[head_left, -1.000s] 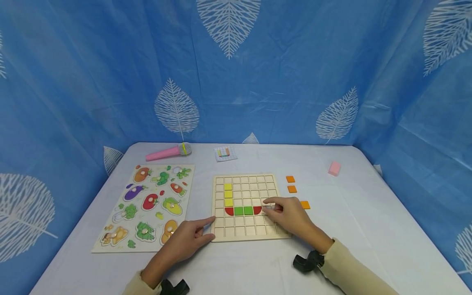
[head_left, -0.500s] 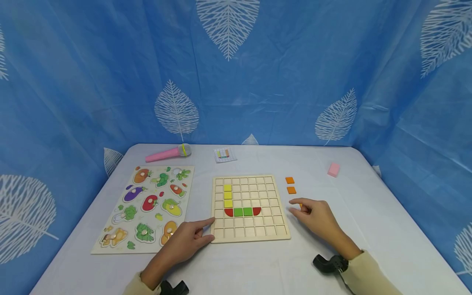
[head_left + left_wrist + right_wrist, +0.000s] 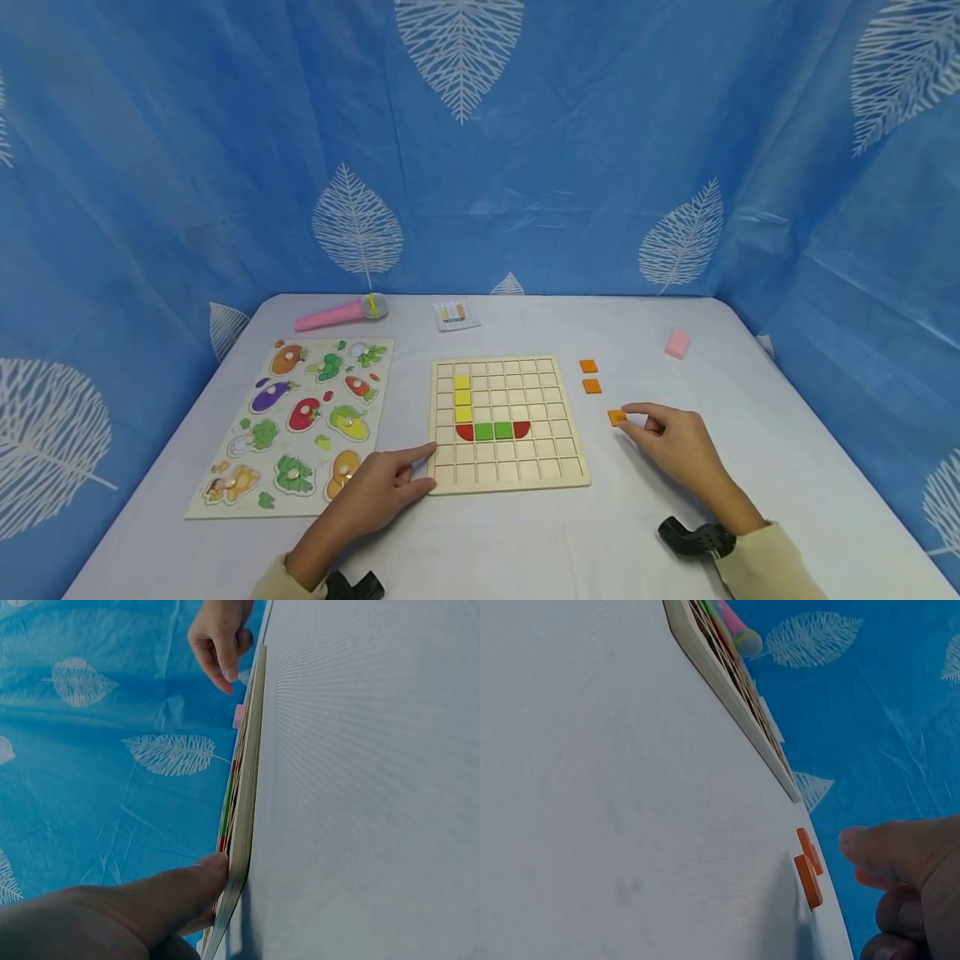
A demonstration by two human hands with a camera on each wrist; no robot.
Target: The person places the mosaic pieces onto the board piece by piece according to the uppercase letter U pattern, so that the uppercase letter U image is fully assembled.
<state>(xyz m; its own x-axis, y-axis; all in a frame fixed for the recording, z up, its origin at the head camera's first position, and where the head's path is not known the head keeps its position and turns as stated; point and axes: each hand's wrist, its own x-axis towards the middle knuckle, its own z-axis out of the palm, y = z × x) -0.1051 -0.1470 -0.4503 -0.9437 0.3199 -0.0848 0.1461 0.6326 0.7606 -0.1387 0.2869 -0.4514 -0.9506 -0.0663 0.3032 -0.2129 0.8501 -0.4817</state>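
In the head view, my left hand [image 3: 375,492] touches the left edge of a wooden grid board [image 3: 510,475] with index finger and thumb. The left wrist view shows its thumb [image 3: 180,896] against the board's side. On the board, yellow squares [image 3: 462,397] form a column above a row of two green squares [image 3: 493,431] between red curved pieces [image 3: 522,429]. My right hand [image 3: 675,442] hovers by an orange square tile [image 3: 616,417], its fingertips overlapping the tile's right edge. In the right wrist view, thumb and fingers [image 3: 900,844] stand apart from the orange tiles [image 3: 808,881].
Two more orange tiles [image 3: 590,377] lie right of the board. A vegetable peg puzzle [image 3: 225,500] is at left, a pink toy microphone [image 3: 333,315] behind it. A small pattern card [image 3: 456,315] lies at the back, a pink block [image 3: 677,343] at back right.
My right hand has moved off the board to the right, passing over the nearest orange tile, which now shows beside its fingertips. My left hand stays at the board's edge.
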